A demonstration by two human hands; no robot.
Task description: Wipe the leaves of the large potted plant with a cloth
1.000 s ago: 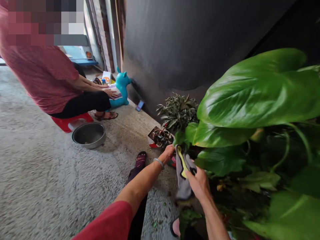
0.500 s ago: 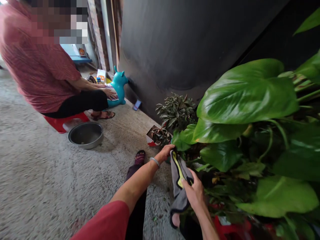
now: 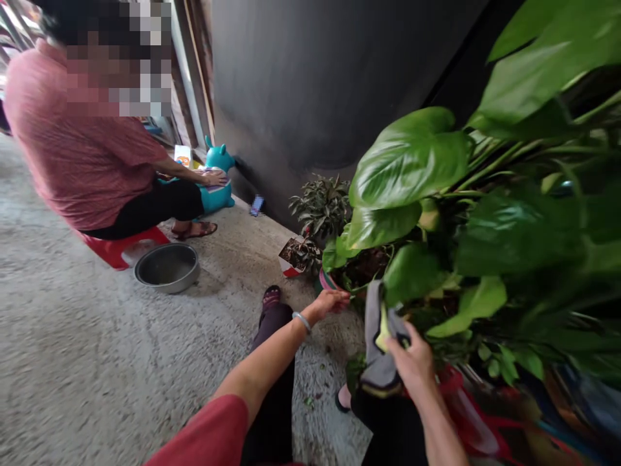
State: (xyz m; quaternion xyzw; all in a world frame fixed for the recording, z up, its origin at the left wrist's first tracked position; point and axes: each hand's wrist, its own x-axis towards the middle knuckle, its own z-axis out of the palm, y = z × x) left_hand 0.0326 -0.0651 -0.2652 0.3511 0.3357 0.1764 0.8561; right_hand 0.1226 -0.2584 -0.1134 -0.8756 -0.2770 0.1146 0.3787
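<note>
My right hand (image 3: pixel 414 362) is closed around a grey cloth (image 3: pixel 373 330) with black edging and a yellow-green underside. The cloth hangs in folds beside the large-leaved plant (image 3: pixel 405 175). My left hand (image 3: pixel 332 301), with a bangle at its wrist, is pinched on a thin green plant stem (image 3: pixel 359 289) at the edge of the foliage. Just beyond the left fingers is a round pot rim (image 3: pixel 327 279) in pink and green, partly covered by leaves.
A person (image 3: pixel 92 155) sits on a red stool (image 3: pixel 114 249), hands on a cloth over a turquoise animal-shaped toy (image 3: pixel 218 194). A metal basin (image 3: pixel 167 266) rests on the concrete. A small potted plant (image 3: pixel 301 255) stands by the dark wall (image 3: pixel 310 84). Red plastic (image 3: pixel 466 414) shows at lower right.
My right hand has moved right with the cloth, away from my left hand. My left hand has shifted slightly right and down, its fingers now pinched at a stem. The view has turned slightly right.
</note>
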